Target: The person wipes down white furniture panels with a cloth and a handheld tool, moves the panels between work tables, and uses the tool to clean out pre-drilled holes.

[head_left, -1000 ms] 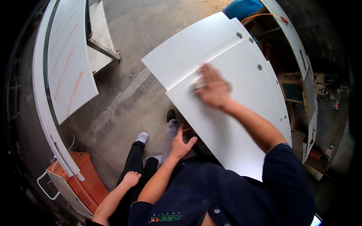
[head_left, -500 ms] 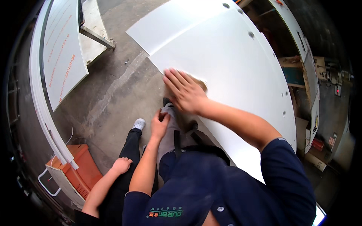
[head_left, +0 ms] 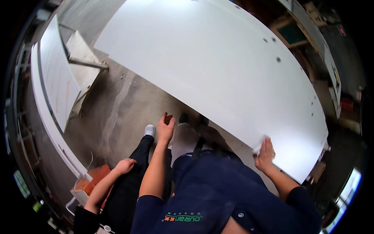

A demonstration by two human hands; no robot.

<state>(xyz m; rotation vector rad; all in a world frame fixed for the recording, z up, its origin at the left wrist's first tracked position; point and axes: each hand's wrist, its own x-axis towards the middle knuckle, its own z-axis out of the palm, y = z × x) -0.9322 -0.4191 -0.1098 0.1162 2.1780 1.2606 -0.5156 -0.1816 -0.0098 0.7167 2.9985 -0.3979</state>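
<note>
A large glossy white panel (head_left: 218, 74) stretches from the upper left to the lower right. My right hand (head_left: 265, 158) is at the panel's near edge, toward its right end, fingers extended together over a pale cloth-like wad (head_left: 256, 149). Blur and the hand hide most of the wad, so its exact kind is unclear. Off the panel, my left hand (head_left: 166, 126) hangs over the floor with loosely bent fingers, thumb apart, holding nothing. Several small dark round holes (head_left: 278, 59) dot the panel's far side.
Close on my left, another person's hand (head_left: 125, 165) rests by dark trousers. Beyond are stacked long white panels (head_left: 54, 74), a white stand (head_left: 83, 60) and an orange box (head_left: 99, 175). Wooden shelving (head_left: 290, 31) stands past the panel's far edge.
My right hand has swept from the panel's left part to its right end, carrying the wad. The view has turned right. My left hand still hangs beside me.
</note>
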